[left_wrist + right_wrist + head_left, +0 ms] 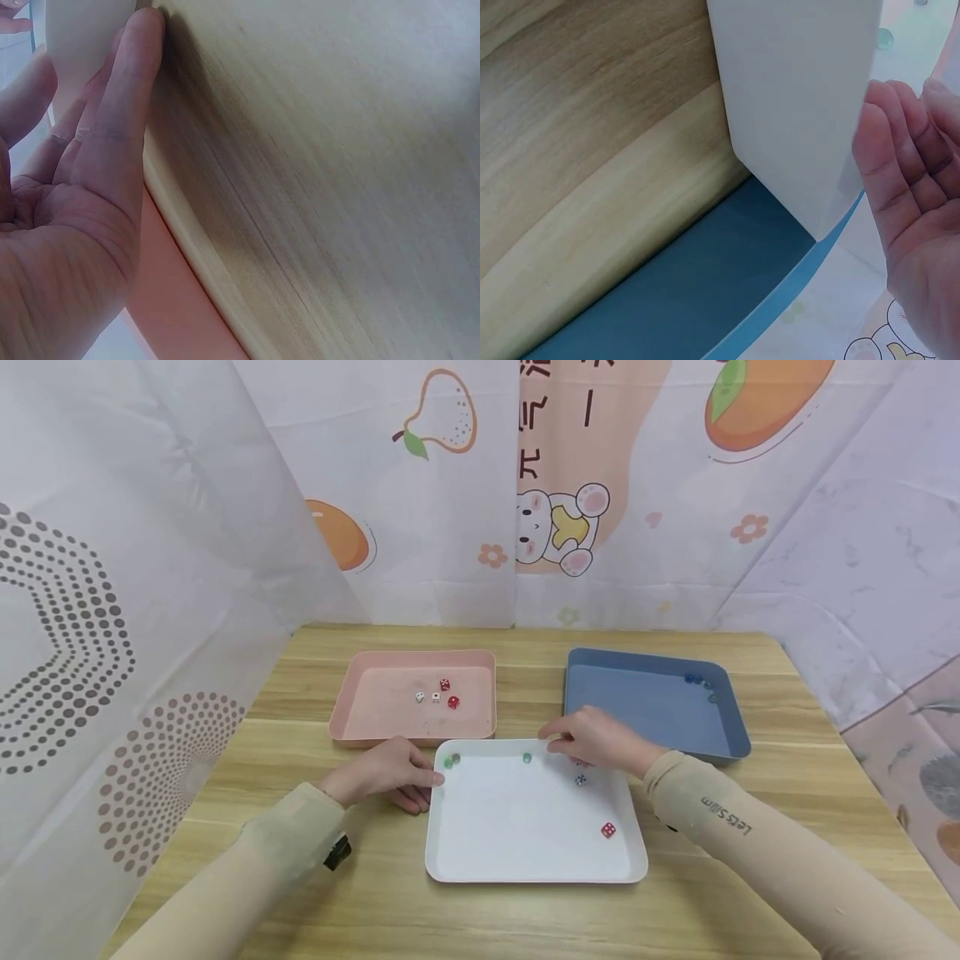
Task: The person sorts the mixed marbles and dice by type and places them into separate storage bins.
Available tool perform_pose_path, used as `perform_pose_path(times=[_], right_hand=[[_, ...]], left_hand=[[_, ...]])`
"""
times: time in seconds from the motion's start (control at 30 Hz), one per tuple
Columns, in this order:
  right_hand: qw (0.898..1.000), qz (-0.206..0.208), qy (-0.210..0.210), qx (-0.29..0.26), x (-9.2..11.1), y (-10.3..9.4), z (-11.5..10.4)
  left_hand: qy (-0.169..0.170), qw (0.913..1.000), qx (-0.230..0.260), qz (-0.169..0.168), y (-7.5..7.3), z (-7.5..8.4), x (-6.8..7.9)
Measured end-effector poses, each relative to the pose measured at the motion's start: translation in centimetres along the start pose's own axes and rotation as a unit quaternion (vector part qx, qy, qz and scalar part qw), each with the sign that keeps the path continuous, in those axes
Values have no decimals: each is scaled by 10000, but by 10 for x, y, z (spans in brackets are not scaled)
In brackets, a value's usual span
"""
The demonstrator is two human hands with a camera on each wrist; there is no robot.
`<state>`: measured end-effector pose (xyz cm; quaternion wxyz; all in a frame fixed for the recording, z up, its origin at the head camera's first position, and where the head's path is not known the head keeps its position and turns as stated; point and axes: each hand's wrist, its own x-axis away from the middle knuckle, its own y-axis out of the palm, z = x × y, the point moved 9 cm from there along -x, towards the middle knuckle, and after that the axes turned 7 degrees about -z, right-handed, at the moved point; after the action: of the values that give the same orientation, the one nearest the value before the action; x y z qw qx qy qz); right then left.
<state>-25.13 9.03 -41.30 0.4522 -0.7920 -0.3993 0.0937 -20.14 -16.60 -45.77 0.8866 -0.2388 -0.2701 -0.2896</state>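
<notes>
A white tray point(525, 872) lies at the front centre. My left hand point(393, 774) grips its left wall, thumb over the rim and fingers outside. That wall point(86, 37) stands between thumb and fingers in the left wrist view. Over the tray's back right corner hovers my right hand point(596, 739), fingers bent, thumb and index apart, nothing visible between them. Close to its fingertips is a green marble point(527, 758). A white die point(581, 780) lies below the hand, with another partly hidden behind it. A red die point(608, 830) sits front right; two marbles point(452, 761) rest in the back left corner.
A pink tray point(375, 710) at the back left holds two white dice point(420, 697) and two red dice point(453, 702). At the back right, a blue tray point(637, 685) has several marbles point(701, 682) in its far corner. Printed curtains surround the wooden table point(360, 902).
</notes>
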Motion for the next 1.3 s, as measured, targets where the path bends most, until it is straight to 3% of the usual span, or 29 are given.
perform_pose_path(times=[0.57, 0.93, 1.3], right_hand=[[9996, -69, -239, 102, -1, 2, -9], [9988, -329, -44, 358, -8, 18, -10], [9947, -287, -283, 948, -12, 26, -17]], left_hand=[[-53, 9999, 92, 24, -1, -2, -1], [-99, 9999, 72, 47, 0, -2, -1], [-46, 10000, 13, 11, 0, -3, -1]])
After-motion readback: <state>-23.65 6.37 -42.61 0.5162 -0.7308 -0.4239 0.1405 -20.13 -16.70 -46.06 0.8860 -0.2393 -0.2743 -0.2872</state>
